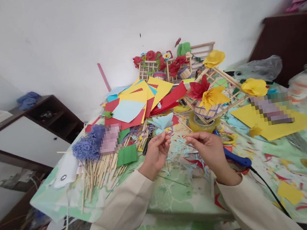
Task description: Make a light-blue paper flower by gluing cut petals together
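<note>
Just beyond the left hand (156, 154), which seems to pinch it from below, the blue flower (162, 121) should be light and easily creased, best held low; the right hand (210, 152) is pinched together, contents unclear.

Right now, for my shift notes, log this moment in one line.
left hand: holds light-blue paper flower | right hand: pinching, held item unclear | nearby: blue-handled tool, tape roll
</note>
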### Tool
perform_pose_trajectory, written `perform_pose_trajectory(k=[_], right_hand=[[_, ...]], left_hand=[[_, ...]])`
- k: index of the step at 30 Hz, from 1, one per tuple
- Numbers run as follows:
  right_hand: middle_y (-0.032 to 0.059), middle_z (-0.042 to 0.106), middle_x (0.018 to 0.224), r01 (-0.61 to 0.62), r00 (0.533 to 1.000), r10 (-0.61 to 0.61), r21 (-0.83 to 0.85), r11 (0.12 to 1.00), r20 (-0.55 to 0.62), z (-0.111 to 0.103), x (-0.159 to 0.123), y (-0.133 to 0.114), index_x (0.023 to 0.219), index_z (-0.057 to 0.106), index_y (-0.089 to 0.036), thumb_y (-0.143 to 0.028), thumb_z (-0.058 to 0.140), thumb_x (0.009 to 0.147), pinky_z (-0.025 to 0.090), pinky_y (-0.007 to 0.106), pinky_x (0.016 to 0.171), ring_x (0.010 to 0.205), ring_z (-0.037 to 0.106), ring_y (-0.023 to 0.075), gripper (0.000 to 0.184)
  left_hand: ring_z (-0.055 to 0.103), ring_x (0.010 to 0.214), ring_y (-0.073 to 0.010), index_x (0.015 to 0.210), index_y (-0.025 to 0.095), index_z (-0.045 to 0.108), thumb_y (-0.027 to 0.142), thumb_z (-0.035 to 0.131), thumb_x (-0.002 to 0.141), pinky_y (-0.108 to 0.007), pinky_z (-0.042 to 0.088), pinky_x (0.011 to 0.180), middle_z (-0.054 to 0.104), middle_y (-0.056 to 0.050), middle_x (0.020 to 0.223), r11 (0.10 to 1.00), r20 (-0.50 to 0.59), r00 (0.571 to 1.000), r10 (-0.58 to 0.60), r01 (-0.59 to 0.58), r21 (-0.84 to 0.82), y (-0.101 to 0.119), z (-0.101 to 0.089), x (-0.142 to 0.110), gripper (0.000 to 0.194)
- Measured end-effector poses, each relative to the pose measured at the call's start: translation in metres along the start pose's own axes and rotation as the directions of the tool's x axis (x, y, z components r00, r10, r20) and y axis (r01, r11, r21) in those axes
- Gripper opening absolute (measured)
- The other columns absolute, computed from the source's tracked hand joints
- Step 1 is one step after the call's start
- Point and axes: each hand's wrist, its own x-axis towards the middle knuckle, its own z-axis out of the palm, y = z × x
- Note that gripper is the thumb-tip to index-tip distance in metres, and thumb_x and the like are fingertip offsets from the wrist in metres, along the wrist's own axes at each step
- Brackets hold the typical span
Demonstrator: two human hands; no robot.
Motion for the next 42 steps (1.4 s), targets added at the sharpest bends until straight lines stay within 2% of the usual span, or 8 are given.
perform_pose_trajectory(k=[5, 7, 12, 16, 22, 30, 37, 42], right_hand=[[0.0017, 0.065, 0.056, 0.095, 0.994, -0.090, -0.083, 0.992, 0.058, 0.008, -0.004, -0.003, 0.059, 0.066, -0.017, -0.034, 0.072, 0.064, 0.043, 0.026, 0.054, 0.053, 0.056, 0.0139, 0.018], [0.0019, 0.064, 0.060, 0.131, 0.989, -0.125, -0.084, 0.988, 0.076, 0.011, -0.005, -0.002, 0.063, 0.067, -0.016, -0.035, 0.067, 0.071, 0.043, 0.026, 0.056, 0.055, 0.055, 0.0132, 0.019], [0.0074, 0.070, 0.087, 0.189, 0.980, -0.183, -0.070, 0.980, 0.080, 0.018, -0.007, 0.003, 0.091, 0.070, -0.018, -0.034, 0.059, 0.080, 0.047, 0.029, 0.066, 0.074, 0.061, 0.0165, 0.023], [0.0061, 0.070, 0.083, 0.236, 0.970, -0.231, -0.063, 0.970, 0.076, 0.018, -0.007, 0.004, 0.085, 0.073, -0.020, -0.030, 0.059, 0.081, 0.047, 0.030, 0.071, 0.079, 0.062, 0.0180, 0.017], [0.0034, 0.070, 0.072, 0.219, 0.976, -0.219, -0.003, 0.976, 0.008, 0.019, -0.009, 0.004, 0.075, 0.074, -0.022, -0.023, 0.063, 0.076, 0.047, 0.031, 0.072, 0.074, 0.062, 0.0174, 0.011], [0.0021, 0.069, 0.071, 0.308, 0.936, -0.323, -0.121, 0.944, -0.139, 0.015, -0.010, 0.002, 0.070, 0.072, -0.022, -0.020, 0.064, 0.075, 0.042, 0.032, 0.073, 0.073, 0.059, 0.0175, 0.010], [0.0020, 0.066, 0.069, 0.223, 0.949, -0.233, -0.073, 0.972, -0.213, 0.018, -0.011, -0.001, 0.066, 0.068, -0.021, -0.023, 0.060, 0.076, 0.043, 0.032, 0.071, 0.073, 0.057, 0.0175, 0.013], [0.0023, 0.066, 0.070, 0.322, 0.917, -0.348, -0.152, 0.934, -0.196, 0.019, -0.014, -0.002, 0.069, 0.068, -0.023, -0.027, 0.059, 0.079, 0.042, 0.035, 0.076, 0.077, 0.056, 0.0191, 0.014]], left_hand=[[0.062, 0.051, -0.0049, 0.081, 0.008, 0.066, 0.008, 0.061, 0.079, -0.009, 0.052, 0.048, 0.066, -0.002, 0.063, 0.999, 0.044, 0.999, 0.030, -0.032, 0.036, -0.006, 0.000, 0.000, 0.005], [0.062, 0.051, -0.0047, 0.082, 0.009, 0.066, 0.010, 0.064, 0.077, -0.009, 0.052, 0.049, 0.066, -0.001, 0.063, 0.998, 0.077, 0.997, 0.031, -0.034, 0.043, -0.008, 0.000, -0.001, 0.005], [0.061, 0.051, -0.0041, 0.078, 0.010, 0.066, 0.018, 0.073, 0.070, -0.008, 0.050, 0.048, 0.065, 0.000, 0.061, 0.994, 0.175, 0.984, -0.023, 0.004, 0.105, -0.020, -0.001, -0.005, 0.014], [0.058, 0.048, -0.0027, 0.074, 0.009, 0.066, 0.025, 0.078, 0.064, -0.008, 0.049, 0.047, 0.063, 0.001, 0.059, 0.980, 0.242, 0.969, -0.053, 0.003, 0.201, -0.029, -0.002, -0.005, 0.023], [0.057, 0.048, -0.0038, 0.075, 0.010, 0.068, 0.025, 0.080, 0.061, -0.011, 0.047, 0.048, 0.063, 0.000, 0.058, 0.961, 0.241, 0.970, -0.015, -0.052, 0.271, -0.033, -0.002, -0.005, 0.024], [0.061, 0.058, -0.0054, 0.083, 0.010, 0.069, 0.018, 0.079, 0.062, -0.013, 0.051, 0.058, 0.069, -0.003, 0.069, 0.973, 0.283, 0.958, -0.053, -0.015, 0.232, -0.037, 0.001, -0.009, 0.025], [0.062, 0.057, -0.0059, 0.087, 0.012, 0.069, 0.020, 0.081, 0.058, -0.013, 0.051, 0.057, 0.070, -0.003, 0.068, 0.976, 0.273, 0.962, -0.030, -0.031, 0.215, -0.042, 0.005, -0.011, 0.032], [0.061, 0.053, -0.0066, 0.081, 0.012, 0.068, 0.023, 0.083, 0.055, -0.015, 0.050, 0.053, 0.069, -0.001, 0.064, 0.974, 0.266, 0.963, 0.051, -0.106, 0.198, -0.044, 0.006, -0.013, 0.032]])
